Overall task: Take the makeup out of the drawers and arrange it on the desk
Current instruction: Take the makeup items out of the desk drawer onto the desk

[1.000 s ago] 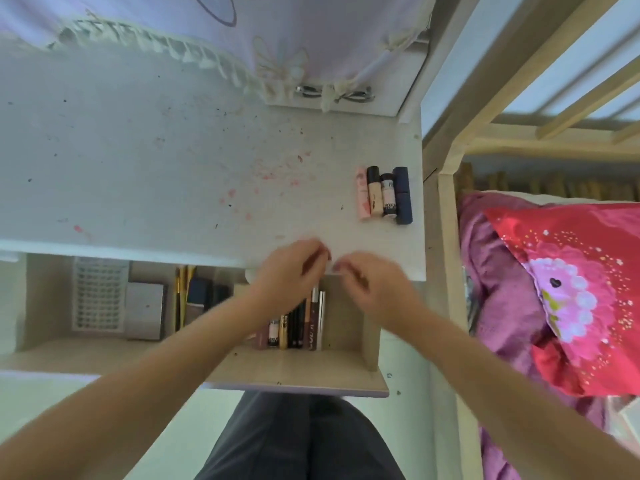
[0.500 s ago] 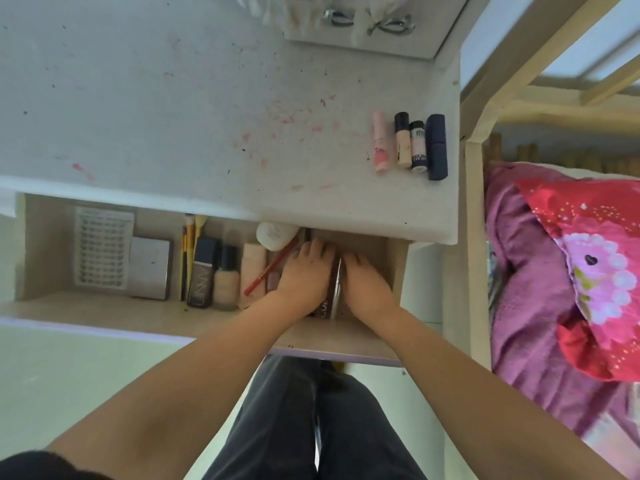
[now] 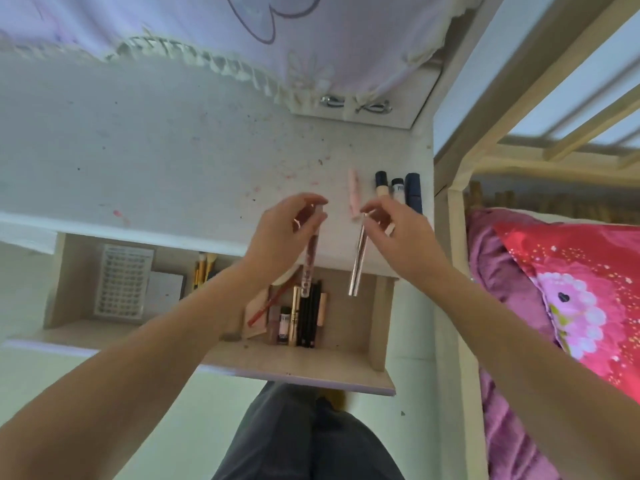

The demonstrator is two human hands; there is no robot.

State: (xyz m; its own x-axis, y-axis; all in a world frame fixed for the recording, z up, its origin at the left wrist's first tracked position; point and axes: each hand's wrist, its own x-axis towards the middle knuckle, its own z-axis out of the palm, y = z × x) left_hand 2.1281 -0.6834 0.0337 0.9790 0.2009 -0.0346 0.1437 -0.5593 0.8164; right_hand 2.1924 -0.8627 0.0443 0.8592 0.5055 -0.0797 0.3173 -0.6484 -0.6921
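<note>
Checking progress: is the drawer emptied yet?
No. The open drawer still holds black pencils, a red pencil, brushes and a lash tray.

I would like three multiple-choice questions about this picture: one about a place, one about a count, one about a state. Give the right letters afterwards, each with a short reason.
1. Where does the white lash tray lie?
A. left part of the open drawer
B. on the desk
C. on the bed

2. How many makeup tubes lie in the row on the desk by its right edge?
A. two
B. four
C. six

3. What is the left hand doing?
A. resting flat on the desk
B. hanging empty
C. holding a reddish tube

Key: 1 A, the tray lies in the drawer's left end. 2 B, one pink, one beige, one white, one navy. 3 C, its fingers pinch the tube's top, while the right hand holds a silver tube.
</note>
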